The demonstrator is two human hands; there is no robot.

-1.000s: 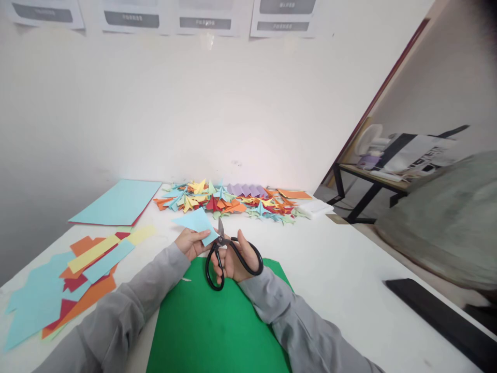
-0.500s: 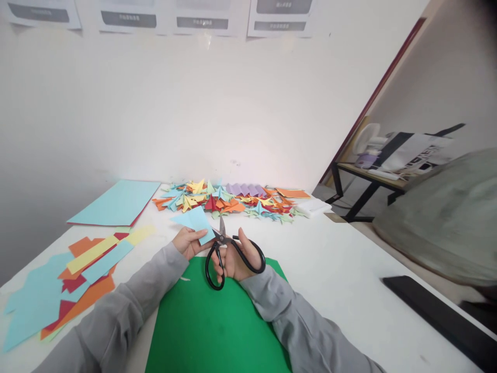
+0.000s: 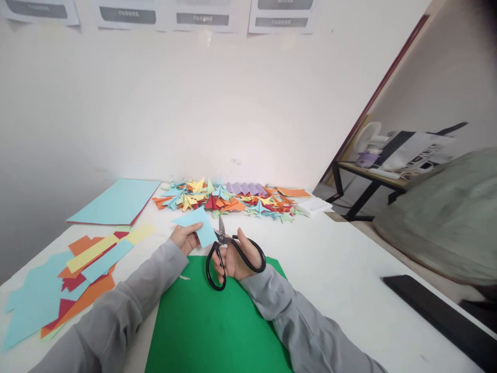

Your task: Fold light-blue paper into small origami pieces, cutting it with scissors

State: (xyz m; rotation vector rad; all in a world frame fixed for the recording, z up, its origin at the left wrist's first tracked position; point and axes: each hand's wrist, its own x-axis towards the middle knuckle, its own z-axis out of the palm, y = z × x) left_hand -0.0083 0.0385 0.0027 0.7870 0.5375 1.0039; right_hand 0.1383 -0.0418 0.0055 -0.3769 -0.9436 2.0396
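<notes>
- I've got the mat [image 3: 217,326] lying at the near middle of the table [image 3: 330,290]
- Left of it, overlapping paper scraps [image 3: 37,305]
- Behind those, I see large sheets [image 3: 116,199]
- Folded papers [image 3: 233,205] heaped beyond the mat, before the wall [image 3: 217,114]
- Long bar [image 3: 435,316] on my right, along the table's side
- Past that side, a bag [image 3: 407,147] on a bench [image 3: 388,180]

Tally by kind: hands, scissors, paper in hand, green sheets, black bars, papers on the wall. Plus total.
Hands (left hand, right hand): 2
Scissors: 1
Held blue paper: 1
Green sheet: 1
Black bar: 1
Wall papers: 4
Total: 10
</notes>
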